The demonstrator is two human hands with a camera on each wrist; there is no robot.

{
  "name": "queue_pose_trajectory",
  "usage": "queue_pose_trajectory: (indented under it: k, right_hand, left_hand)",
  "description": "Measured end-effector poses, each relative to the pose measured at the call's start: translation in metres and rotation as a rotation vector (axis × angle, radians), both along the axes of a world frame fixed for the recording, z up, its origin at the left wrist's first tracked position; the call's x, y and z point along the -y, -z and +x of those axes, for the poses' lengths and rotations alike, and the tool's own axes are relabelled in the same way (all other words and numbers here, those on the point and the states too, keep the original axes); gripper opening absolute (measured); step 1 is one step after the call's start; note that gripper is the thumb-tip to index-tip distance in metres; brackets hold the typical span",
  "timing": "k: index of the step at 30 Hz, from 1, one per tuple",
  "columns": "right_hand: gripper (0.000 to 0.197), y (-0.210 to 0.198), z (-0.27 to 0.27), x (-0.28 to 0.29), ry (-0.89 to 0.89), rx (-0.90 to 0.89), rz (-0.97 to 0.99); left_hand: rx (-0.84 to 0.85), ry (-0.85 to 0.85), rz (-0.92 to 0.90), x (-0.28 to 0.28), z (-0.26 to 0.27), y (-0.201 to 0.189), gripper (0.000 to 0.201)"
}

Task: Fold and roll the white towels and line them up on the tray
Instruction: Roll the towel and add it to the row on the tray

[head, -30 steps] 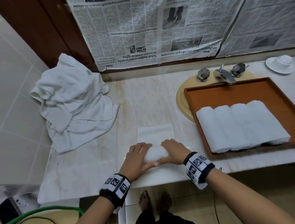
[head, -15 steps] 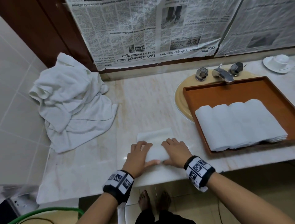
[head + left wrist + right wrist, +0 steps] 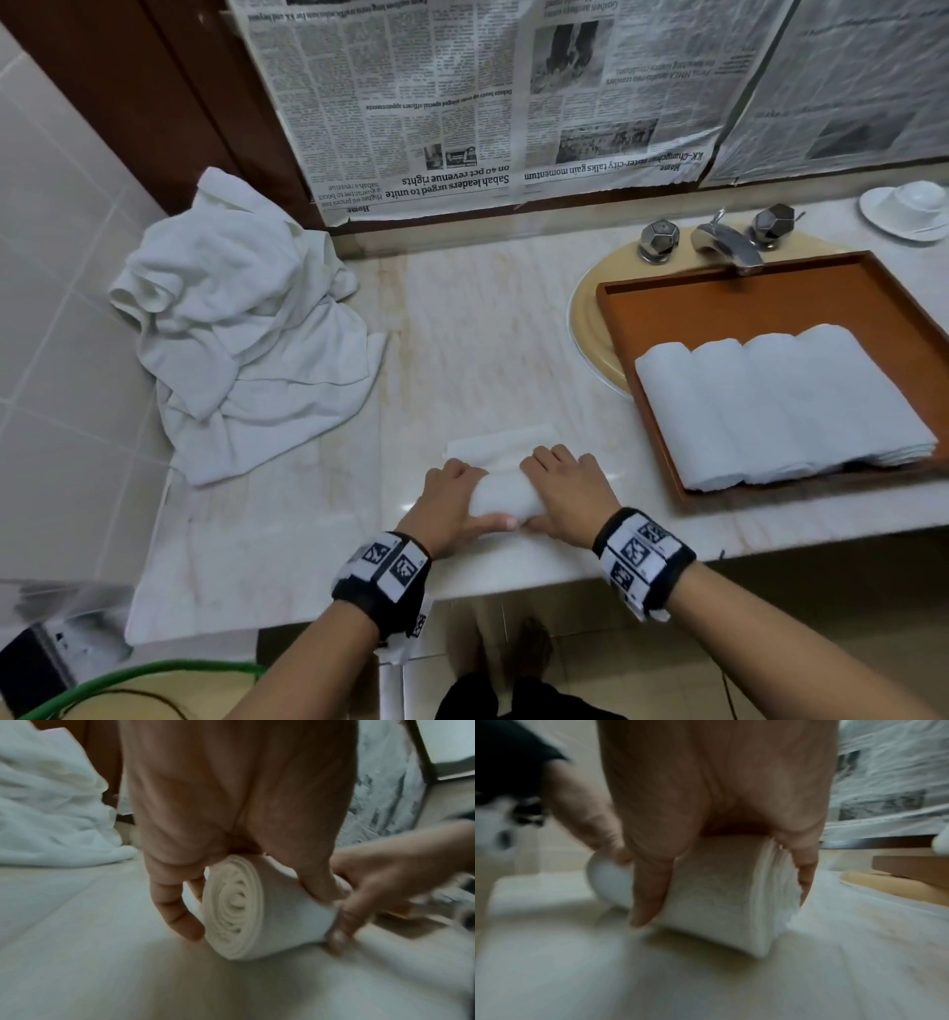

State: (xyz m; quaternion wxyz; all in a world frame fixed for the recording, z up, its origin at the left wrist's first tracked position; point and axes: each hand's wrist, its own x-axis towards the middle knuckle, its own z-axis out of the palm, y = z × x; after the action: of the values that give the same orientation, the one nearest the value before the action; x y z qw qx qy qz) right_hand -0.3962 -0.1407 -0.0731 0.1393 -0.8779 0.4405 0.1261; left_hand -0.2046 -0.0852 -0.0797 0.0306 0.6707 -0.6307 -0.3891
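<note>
A half-rolled white towel (image 3: 506, 497) lies on the marble counter near its front edge, with a short flat tail (image 3: 500, 446) still spread beyond the roll. My left hand (image 3: 452, 506) curls round the roll's left end and my right hand (image 3: 562, 491) round its right end. The left wrist view shows the spiral end of the towel roll (image 3: 235, 908) under my left hand (image 3: 244, 882). In the right wrist view my right hand (image 3: 718, 872) grips the towel roll (image 3: 721, 898). Several rolled towels (image 3: 780, 406) lie side by side in the brown tray (image 3: 744, 298).
A heap of loose white towels (image 3: 241, 329) sits at the counter's left, against the tiled wall. The tray rests over a yellow sink (image 3: 590, 329) with a chrome tap (image 3: 724, 244). A white cup and saucer (image 3: 911, 208) stand far right. Newspaper (image 3: 488, 103) covers the back wall.
Both hands have rolled the towel away from me; the roll has grown thicker and the flat tail beyond it is shorter.
</note>
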Motion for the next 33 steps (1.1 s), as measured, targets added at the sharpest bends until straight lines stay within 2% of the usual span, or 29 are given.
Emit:
queue_pose_trajectory:
  k: [3,5,7,9,13,16,20,25,26,28,30,33]
  right_hand:
    - [0.069,-0.008,0.004,0.022,0.051,-0.006,0.241]
    - [0.073,-0.01,0.004,0.026,0.078,-0.003,0.339]
    - [0.073,-0.012,0.002,0.016,0.054,-0.013,0.253]
    - [0.073,-0.006,-0.002,-0.003,0.014,0.009,0.033]
    - [0.088,0.012,-0.003,-0.024,0.018,0.036,-0.161]
    - [0.075,0.005,0.004,-0.003,-0.033,0.006,-0.11]
    - [0.074,-0.009,0.011,0.027,-0.069,-0.001,0.06]
    - [0.083,-0.014,0.007,0.035,0.028,0.076,0.24]
    - [0.086,-0.014,0.005,0.034,0.041,0.102,0.228]
    - [0.092,-0.01,0.001,0.03,0.034,0.113,0.135]
    - [0.095,-0.005,-0.003,0.027,0.038,0.094,0.039]
    - [0.097,0.003,-0.005,0.025,0.07,0.091,0.012]
  left_hand:
    - [0.065,-0.016,-0.206,-0.018,-0.012,0.004,0.085]
    - [0.036,-0.041,-0.219,-0.023,-0.012,0.008,0.085]
    - [-0.012,-0.058,-0.137,-0.019,-0.006,0.007,0.082]
    - [-0.041,-0.045,-0.057,-0.009,0.001,0.003,0.08]
    - [-0.027,-0.011,0.022,0.004,0.007,0.001,0.081]
    - [0.0,-0.035,-0.043,-0.001,0.002,0.003,0.081]
    - [0.093,-0.015,-0.314,-0.018,-0.007,0.008,0.081]
    - [-0.013,-0.051,-0.155,-0.003,0.009,0.005,0.091]
    - [-0.046,-0.046,-0.116,0.005,0.014,0.0,0.087]
    - [-0.104,-0.053,-0.037,0.022,0.023,-0.002,0.066]
    - [-0.102,-0.065,0.006,0.035,0.029,0.003,0.05]
    - [-0.083,-0.093,0.017,0.042,0.034,0.011,0.066]
